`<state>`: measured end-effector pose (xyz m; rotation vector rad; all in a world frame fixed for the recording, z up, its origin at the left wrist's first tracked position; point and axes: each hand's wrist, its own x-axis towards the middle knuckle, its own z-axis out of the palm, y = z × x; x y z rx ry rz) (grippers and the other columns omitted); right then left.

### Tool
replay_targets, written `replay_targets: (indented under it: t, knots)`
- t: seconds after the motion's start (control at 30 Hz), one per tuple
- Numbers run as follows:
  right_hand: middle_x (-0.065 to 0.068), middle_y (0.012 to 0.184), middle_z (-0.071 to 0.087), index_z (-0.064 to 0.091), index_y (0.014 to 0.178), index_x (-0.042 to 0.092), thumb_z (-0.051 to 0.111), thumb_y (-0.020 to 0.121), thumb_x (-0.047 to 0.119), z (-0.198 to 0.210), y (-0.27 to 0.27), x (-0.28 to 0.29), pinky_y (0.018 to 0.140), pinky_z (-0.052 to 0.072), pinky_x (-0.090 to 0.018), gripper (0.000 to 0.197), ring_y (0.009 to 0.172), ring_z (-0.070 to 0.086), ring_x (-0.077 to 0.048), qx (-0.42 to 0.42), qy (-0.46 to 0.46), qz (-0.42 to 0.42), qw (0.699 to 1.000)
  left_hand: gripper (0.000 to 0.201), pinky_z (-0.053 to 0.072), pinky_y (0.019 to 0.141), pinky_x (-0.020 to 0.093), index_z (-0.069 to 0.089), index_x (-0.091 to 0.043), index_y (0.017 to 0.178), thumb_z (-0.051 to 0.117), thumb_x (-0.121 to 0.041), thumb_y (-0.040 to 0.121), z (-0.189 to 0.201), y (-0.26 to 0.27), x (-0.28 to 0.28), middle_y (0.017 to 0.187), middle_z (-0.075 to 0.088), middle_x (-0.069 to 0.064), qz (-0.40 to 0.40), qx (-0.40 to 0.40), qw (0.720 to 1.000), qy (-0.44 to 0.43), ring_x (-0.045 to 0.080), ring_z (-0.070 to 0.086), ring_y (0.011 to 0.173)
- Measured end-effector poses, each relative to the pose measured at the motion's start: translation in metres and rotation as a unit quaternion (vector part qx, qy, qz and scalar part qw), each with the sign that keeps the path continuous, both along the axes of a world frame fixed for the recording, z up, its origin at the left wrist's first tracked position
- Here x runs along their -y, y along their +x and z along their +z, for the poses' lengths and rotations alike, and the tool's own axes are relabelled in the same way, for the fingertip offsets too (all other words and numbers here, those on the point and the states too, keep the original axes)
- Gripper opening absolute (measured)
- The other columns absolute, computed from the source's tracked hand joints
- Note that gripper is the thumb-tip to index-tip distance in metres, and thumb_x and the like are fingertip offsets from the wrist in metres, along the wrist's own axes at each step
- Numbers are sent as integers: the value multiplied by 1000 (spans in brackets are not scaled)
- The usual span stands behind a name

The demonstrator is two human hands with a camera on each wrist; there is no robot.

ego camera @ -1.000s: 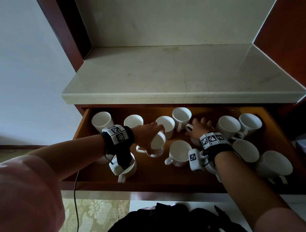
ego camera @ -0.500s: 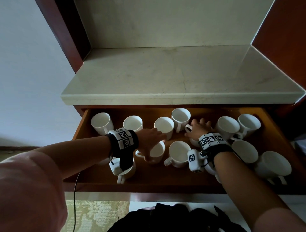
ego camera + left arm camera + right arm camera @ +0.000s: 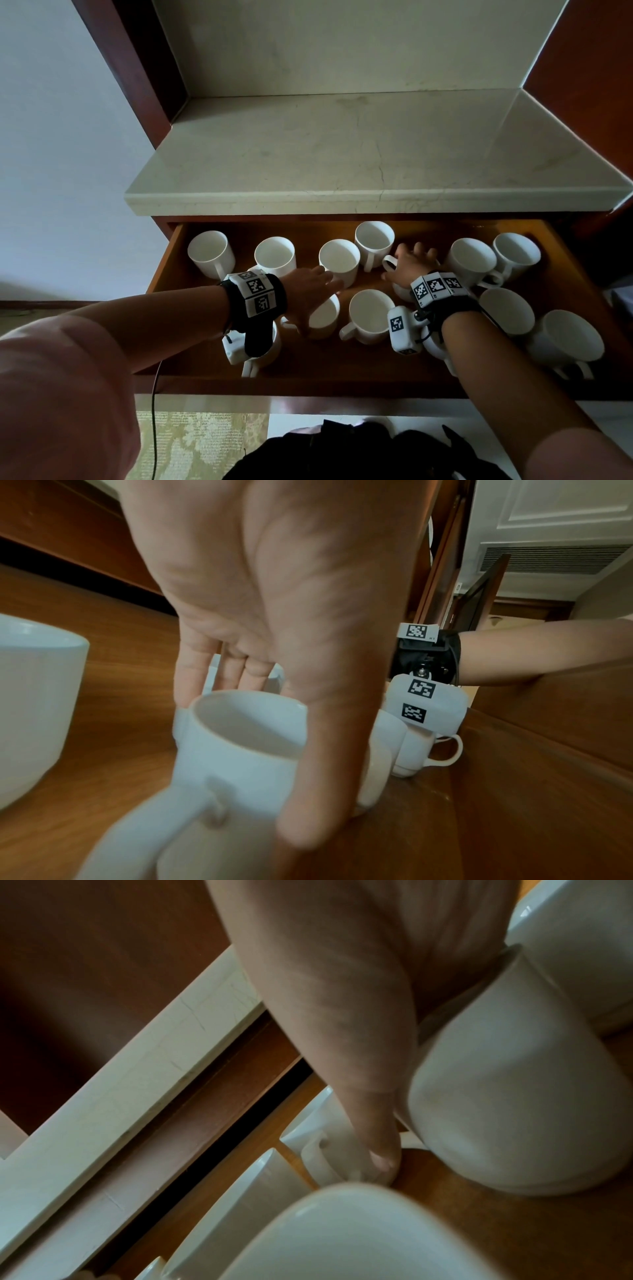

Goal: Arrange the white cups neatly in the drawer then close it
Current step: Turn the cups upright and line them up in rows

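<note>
The wooden drawer [image 3: 308, 380] stands pulled out, with several white cups in it. My left hand [image 3: 308, 298] lies over a front-row cup [image 3: 325, 318] that stands on the drawer floor. In the left wrist view the fingers [image 3: 222, 669] are straight behind that cup [image 3: 240, 750] and the thumb runs down its right side. My right hand [image 3: 411, 267] grips another cup [image 3: 400, 291] from above, its handle [image 3: 388, 263] pointing left. The right wrist view shows my thumb [image 3: 342, 1028] along that cup's wall [image 3: 514, 1110].
Back-row cups [image 3: 210, 251] [image 3: 275, 255] [image 3: 339, 260] [image 3: 373, 240] stand near the left hand. More cups [image 3: 472, 260] [image 3: 517, 251] [image 3: 507, 310] crowd the right side. A marble counter [image 3: 342, 154] overhangs the drawer's back. Another cup [image 3: 270, 353] sits under my left wrist.
My left hand has lowered its tilted cup onto the drawer floor and straightened its fingers over it. The right hand stays on its cup, hardly moved.
</note>
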<state>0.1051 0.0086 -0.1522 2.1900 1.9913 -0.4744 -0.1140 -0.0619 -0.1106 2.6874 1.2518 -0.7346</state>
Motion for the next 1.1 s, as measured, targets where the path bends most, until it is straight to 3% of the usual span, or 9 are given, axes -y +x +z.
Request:
replay_targets:
  t: [0.3, 0.67, 0.87, 1.1]
  knots:
    - [-11, 142, 27, 37, 133, 21, 64, 79, 54, 0, 0, 0, 104, 30, -51, 68, 132, 24, -36, 5, 1, 1, 1000, 114, 46, 99, 43, 21, -15, 146, 86, -46, 57, 0, -2, 1, 143, 35, 12, 0, -5, 1000, -3, 28, 35, 129]
    - [-11, 144, 26, 37, 134, 21, 63, 81, 52, 4, -1, 2, 105, 29, -52, 67, 133, 23, -37, 6, -6, 1, 1000, 108, 47, 96, 39, 22, -19, 146, 86, -39, 61, 4, -6, 1, 143, 34, 7, 39, 35, 997, -55, 25, 32, 131]
    - [-13, 145, 26, 36, 135, 20, 63, 81, 52, 6, -1, 3, 105, 29, -51, 68, 134, 23, -37, 2, -9, 4, 1000, 108, 39, 106, 42, 23, -19, 147, 87, -32, 61, 11, -10, -1, 144, 37, 6, 58, 71, 990, -108, 24, 33, 133]
    - [-14, 148, 22, 32, 138, 18, 59, 83, 54, 9, 0, 1, 107, 27, -51, 71, 136, 20, -37, 3, -29, 8, 1000, 78, 40, 102, 30, 35, -13, 142, 78, -23, 77, 33, -24, -8, 140, 42, 5, 139, 178, 961, -159, 19, 44, 126]
